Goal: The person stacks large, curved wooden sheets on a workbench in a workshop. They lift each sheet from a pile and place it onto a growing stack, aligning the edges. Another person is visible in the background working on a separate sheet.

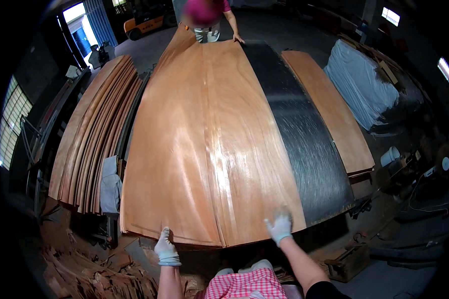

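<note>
Two long, thin wood veneer sheets lie side by side on a dark table, their long edges meeting near the middle. My left hand [166,248], in a pale glove, pinches the near edge of the left veneer sheet [164,164], thumb on top. My right hand [280,228], gloved too, is over the near corner of the right veneer sheet [244,149]. Its thumb stands apart from the fingers, which are partly smeared by motion. At the far end a person [207,15] in a pink top rests one hand on the right sheet's far corner; the left sheet rises there.
The dark tabletop [314,159] shows right of the sheets. Veneer stacks stand left [95,134] and right [329,114]. Beyond are a covered pile [361,82], a white bucket [390,156] and an orange forklift [147,24]. Veneer scraps [100,276] litter the floor at lower left.
</note>
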Demonstrator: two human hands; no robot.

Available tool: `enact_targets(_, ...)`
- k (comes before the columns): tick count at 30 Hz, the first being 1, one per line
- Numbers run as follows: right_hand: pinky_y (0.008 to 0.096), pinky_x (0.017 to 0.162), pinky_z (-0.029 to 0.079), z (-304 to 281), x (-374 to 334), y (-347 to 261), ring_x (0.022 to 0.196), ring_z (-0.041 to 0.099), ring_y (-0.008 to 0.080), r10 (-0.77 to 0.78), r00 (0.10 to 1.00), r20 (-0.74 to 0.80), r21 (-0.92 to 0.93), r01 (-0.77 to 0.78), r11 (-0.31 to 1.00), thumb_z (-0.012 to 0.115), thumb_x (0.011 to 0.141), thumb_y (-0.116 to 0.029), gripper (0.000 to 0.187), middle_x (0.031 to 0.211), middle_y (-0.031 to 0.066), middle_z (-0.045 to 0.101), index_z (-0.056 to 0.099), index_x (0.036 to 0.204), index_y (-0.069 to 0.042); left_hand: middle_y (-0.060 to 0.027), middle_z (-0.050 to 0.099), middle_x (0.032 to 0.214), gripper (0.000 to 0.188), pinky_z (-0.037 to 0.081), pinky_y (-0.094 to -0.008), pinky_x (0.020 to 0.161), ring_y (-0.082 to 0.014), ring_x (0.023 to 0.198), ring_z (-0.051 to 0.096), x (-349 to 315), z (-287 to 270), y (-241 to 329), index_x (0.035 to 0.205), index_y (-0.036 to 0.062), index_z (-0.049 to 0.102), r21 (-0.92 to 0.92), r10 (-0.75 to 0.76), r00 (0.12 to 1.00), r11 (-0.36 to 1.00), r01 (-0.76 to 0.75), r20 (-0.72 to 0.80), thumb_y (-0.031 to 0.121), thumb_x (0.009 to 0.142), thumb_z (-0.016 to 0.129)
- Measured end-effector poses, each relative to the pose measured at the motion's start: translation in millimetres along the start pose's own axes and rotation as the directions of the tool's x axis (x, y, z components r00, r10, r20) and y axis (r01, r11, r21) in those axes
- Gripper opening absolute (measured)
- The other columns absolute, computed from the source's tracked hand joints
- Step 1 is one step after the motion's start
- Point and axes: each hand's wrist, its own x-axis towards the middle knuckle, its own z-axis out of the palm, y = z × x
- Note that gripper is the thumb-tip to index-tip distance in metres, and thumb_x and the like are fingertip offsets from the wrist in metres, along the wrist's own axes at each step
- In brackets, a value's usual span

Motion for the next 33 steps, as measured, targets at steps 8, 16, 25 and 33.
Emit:
enact_targets(8, 0.0559, 0.116, 0.001, 25.4, 7.1, 56.8, 0.146, 0.006, 0.0406, 0.165, 0.897, 0.411, -0.058, -0.155, 0.986, 0.044, 0.089, -0.064, 0.089, 0.158, 0.0229, 0.009, 0.016, 0.153, -0.01, -0.0123, 0.059, 0.115, 0.038, 0.049, -0.0355, 0.085, -0.023, 0.103, 0.056, -163.2, 74.7, 13.7, 0.121, -0.0027, 0.055, 0.436, 0.551, 0.694, 0.539, -0.72, 0.464, 0.008, 0.086, 0.067)
enact_targets(16, 0.0567, 0.115, 0.001, 29.5, 0.9, 57.1, 0.146, 0.005, 0.0408, 0.114, 0.909, 0.401, 0.027, -0.136, 0.99, 0.043, 0.091, -0.059, 0.085, 0.158, 0.0222, 0.009, 0.017, 0.153, -0.007, -0.0206, 0.06, 0.124, 0.053, 0.043, -0.0391, 0.102, -0.0327, 0.114, 0.058, -172.4, 96.3, -113.5, 0.123, 0.0013, 0.057, 0.325, 0.128, 0.323, 0.007, -0.946, 0.938, 0.019, 0.075, 0.067)
enact_targets(25, 0.0376, 0.108, 0.036, 23.8, -0.5, 133.1, 0.126, 0.047, 0.0368, 0.089, 0.927, 0.365, 0.695, -0.335, 0.637, 0.045, 0.093, -0.01, 0.041, 0.136, 0.0221, 0.05, 0.05, 0.132, 0.001, -0.0179, 0.056, 0.13, 0.048, 0.031, -0.0487, 0.109, -0.035, 0.125, 0.048, -127.5, 106.2, -147.8, 0.122, 0.0063, 0.058, 0.508, -0.335, 0.425, 0.217, -0.834, 0.841, 0.022, 0.078, 0.065)
enact_targets(33, 0.0369, 0.105, 0.038, -5.8, 31.2, 143.4, 0.124, 0.05, 0.0315, 0.405, 0.578, 0.708, 0.412, -0.805, 0.428, 0.069, 0.087, -0.039, 0.076, 0.134, 0.0228, 0.053, 0.038, 0.139, 0.007, -0.0189, 0.066, 0.113, 0.069, 0.049, -0.0387, 0.09, -0.029, 0.104, 0.063, 2.3, 46.5, -120.3, 0.124, -0.0025, 0.058, 0.915, -0.357, 0.904, 0.396, -0.08, 0.234, 0.041, 0.075, 0.079)
